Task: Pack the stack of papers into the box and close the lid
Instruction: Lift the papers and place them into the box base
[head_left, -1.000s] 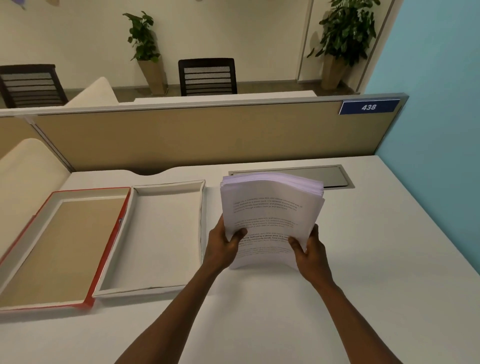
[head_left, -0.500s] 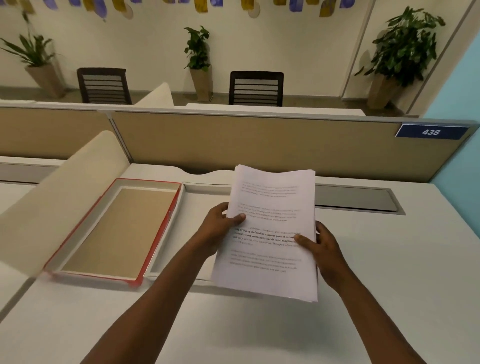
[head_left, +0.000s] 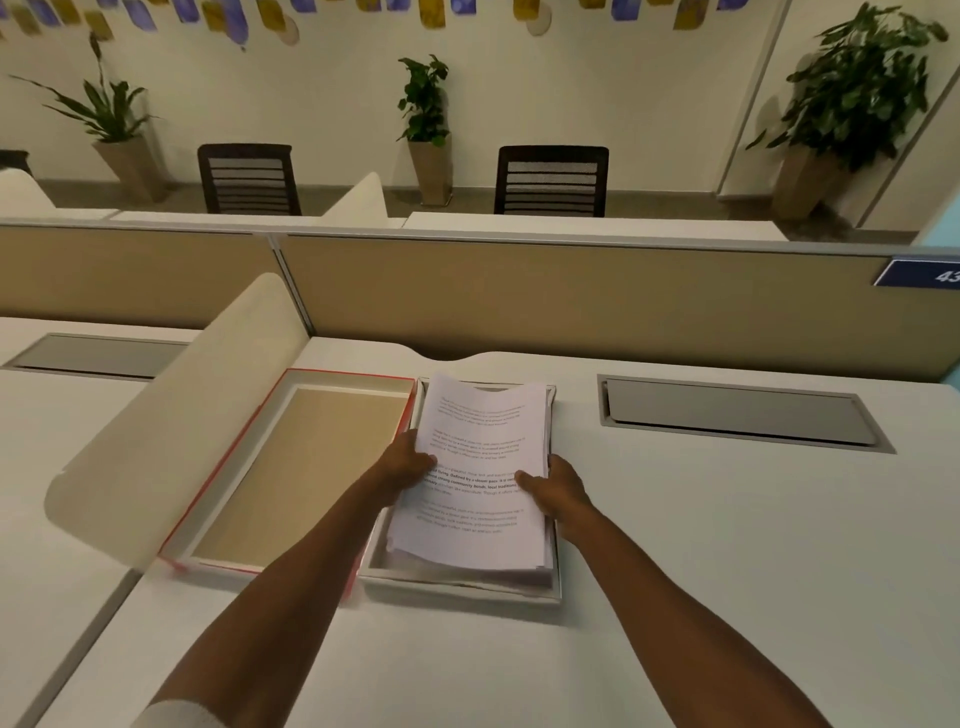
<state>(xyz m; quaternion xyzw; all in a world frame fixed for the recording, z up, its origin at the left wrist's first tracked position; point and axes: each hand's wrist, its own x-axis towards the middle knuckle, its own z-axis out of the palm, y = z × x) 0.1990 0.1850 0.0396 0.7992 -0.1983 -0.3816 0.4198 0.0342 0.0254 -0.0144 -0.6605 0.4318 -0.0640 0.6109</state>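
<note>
The left hand (head_left: 410, 465) pinches the left edge of the stack of papers (head_left: 478, 467), thumb on the printed top sheet and the other fingers hidden beneath. The right hand (head_left: 558, 491) clamps the opposite edge the same way, thumb lying across the text. A grip on both long sides keeps the loose sheets squared and lets them drop level, which is probably why the hold sits near the middle of the stack and not at a corner.

Between the two hands, at lower centre of the frame, the stack lies within the white walls of the box (head_left: 457, 584); its near end seems to sit a little raised off the bottom, though shadow there makes that hard to judge.

Just left of the box, touching along a shared edge, the red-trimmed lid (head_left: 291, 467) lies open and face up on the desk (head_left: 727, 571). It is not yet folded over.
</note>
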